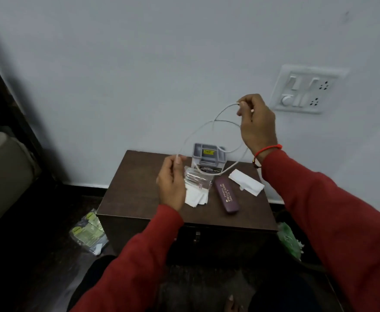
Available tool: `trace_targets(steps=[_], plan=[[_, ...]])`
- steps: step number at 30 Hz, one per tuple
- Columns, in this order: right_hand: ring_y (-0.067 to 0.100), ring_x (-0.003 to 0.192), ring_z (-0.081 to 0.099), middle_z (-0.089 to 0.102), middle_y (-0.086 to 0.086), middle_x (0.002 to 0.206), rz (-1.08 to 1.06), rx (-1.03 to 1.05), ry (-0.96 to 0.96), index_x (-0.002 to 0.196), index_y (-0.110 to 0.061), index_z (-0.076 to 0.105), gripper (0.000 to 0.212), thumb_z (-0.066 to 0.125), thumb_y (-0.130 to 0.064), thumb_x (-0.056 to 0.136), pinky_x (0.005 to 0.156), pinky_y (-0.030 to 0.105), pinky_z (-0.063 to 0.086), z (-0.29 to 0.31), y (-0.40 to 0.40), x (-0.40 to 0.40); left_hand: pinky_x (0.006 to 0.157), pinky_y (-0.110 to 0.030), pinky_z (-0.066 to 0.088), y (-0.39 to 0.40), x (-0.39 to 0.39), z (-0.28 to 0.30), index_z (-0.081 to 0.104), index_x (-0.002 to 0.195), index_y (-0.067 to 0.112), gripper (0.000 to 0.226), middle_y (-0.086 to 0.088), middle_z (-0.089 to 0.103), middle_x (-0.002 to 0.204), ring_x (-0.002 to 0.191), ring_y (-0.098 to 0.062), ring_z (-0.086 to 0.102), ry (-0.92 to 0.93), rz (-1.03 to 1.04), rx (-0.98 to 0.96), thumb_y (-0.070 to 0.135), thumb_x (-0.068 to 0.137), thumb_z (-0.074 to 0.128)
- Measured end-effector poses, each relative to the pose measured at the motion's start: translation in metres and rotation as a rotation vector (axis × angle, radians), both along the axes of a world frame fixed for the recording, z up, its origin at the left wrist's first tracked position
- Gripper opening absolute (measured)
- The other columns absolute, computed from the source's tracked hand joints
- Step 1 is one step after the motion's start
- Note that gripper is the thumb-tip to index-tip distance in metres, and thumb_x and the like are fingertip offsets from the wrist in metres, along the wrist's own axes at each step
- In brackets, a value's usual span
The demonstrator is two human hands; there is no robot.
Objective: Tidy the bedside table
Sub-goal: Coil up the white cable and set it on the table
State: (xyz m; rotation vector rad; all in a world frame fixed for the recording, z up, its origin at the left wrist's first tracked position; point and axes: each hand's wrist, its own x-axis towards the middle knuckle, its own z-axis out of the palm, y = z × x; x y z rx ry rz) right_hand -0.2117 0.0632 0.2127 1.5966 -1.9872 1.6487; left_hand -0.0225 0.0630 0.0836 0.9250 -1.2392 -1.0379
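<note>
A thin white cable [207, 124] hangs in loops in the air above the dark brown bedside table [139, 188]. My right hand [256, 122] pinches its upper part, high up near the wall. My left hand [172, 181] pinches the other end, lower and to the left. On the table stand a grey plastic organiser [209, 157] with a yellow label, a clear plastic packet [198, 181] over white paper slips [195, 198], a maroon spectacle case [226, 192], and a white paper [247, 184] at the right.
A white switch and socket panel [306, 88] is on the wall to the right. A green-and-grey packet [90, 230] lies on the dark floor left of the table. Something green and white [289, 239] sits at the table's right side. A bed edge is at far left.
</note>
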Motion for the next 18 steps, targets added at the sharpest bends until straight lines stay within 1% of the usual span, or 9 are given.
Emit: trace_targets(steps=[2,3,6,8,10,11,13,15,18], plan=[[0.021,0.087,0.064,0.068,0.005,0.092,-0.106,0.042,0.033,0.099,-0.016,0.062,0.018,0.045,-0.021,0.094,0.081,0.039,0.051,0.001,0.01,-0.021,0.071,-0.021,0.046,-0.008,0.011,0.012,0.068,0.098,0.02,0.021,0.016,0.063,0.08,0.074,-0.005,0.058,-0.04,0.139,-0.018,0.025,0.106,0.049],[0.025,0.09,0.064,0.069,0.007,0.094,-0.14,0.054,-0.019,0.099,-0.016,0.063,0.019,0.046,-0.021,0.093,0.083,0.038,0.05,0.002,0.014,-0.029,0.07,-0.022,0.044,-0.011,0.017,0.018,0.068,0.098,0.021,0.022,0.016,0.062,0.078,0.072,-0.004,0.055,-0.052,0.176,-0.005,0.028,0.106,0.049],[0.028,0.099,0.063,0.069,0.012,0.102,-0.215,0.132,-0.181,0.103,-0.009,0.065,0.019,0.05,-0.016,0.093,0.078,0.019,0.038,0.001,0.024,-0.043,0.061,-0.026,0.04,-0.013,0.029,0.033,0.07,0.098,0.026,0.025,0.012,0.052,0.064,0.054,-0.003,0.045,-0.162,0.187,0.015,0.035,0.105,0.048],[0.026,0.111,0.059,0.063,0.011,0.116,-0.149,0.205,0.007,0.113,-0.014,0.062,0.029,0.057,-0.023,0.086,0.092,0.023,0.038,0.001,0.032,-0.038,0.058,-0.023,0.038,-0.008,0.028,0.049,0.072,0.1,0.027,0.024,0.014,0.054,0.064,0.052,-0.001,0.045,-0.243,0.102,-0.035,0.035,0.105,0.05],[0.022,0.129,0.046,0.053,0.007,0.135,0.142,0.286,0.295,0.133,-0.015,0.051,0.055,0.062,-0.025,0.08,0.112,0.028,0.029,0.0,0.037,-0.02,0.061,-0.018,0.04,-0.002,0.017,0.069,0.073,0.101,0.026,0.023,0.017,0.064,0.074,0.06,0.004,0.051,-0.31,-0.05,-0.134,0.033,0.104,0.052],[0.018,0.133,0.042,0.049,0.004,0.14,0.319,0.326,0.353,0.139,-0.014,0.045,0.061,0.063,-0.02,0.08,0.115,0.024,0.025,0.001,0.038,-0.01,0.065,-0.018,0.042,0.001,0.011,0.08,0.074,0.101,0.027,0.022,0.017,0.069,0.082,0.065,0.005,0.054,-0.346,-0.106,-0.199,0.034,0.104,0.053],[0.012,0.118,0.055,0.058,-0.008,0.126,0.481,0.405,0.31,0.133,-0.021,0.049,0.048,0.062,-0.017,0.086,0.106,0.021,0.037,0.008,0.041,0.012,0.07,-0.021,0.047,0.004,-0.002,0.106,0.074,0.104,0.029,0.023,0.016,0.073,0.09,0.07,0.003,0.058,-0.4,-0.162,-0.299,0.038,0.103,0.052],[0.013,0.081,0.063,0.064,-0.013,0.089,0.412,0.329,0.147,0.103,-0.023,0.06,0.009,0.057,-0.025,0.095,0.08,0.029,0.049,0.014,0.039,0.023,0.076,-0.028,0.053,-0.001,-0.009,0.131,0.073,0.107,0.032,0.025,0.013,0.074,0.089,0.074,-0.001,0.061,-0.478,-0.193,-0.351,0.043,0.102,0.051],[0.013,0.052,0.057,0.054,-0.011,0.059,0.315,0.243,-0.085,0.076,-0.023,0.062,0.029,0.051,-0.036,0.099,0.057,0.037,0.054,0.023,0.035,0.015,0.075,-0.034,0.054,-0.006,-0.006,0.154,0.069,0.113,0.036,0.028,0.007,0.068,0.074,0.073,-0.015,0.063,-0.622,-0.302,-0.359,0.05,0.101,0.049]])
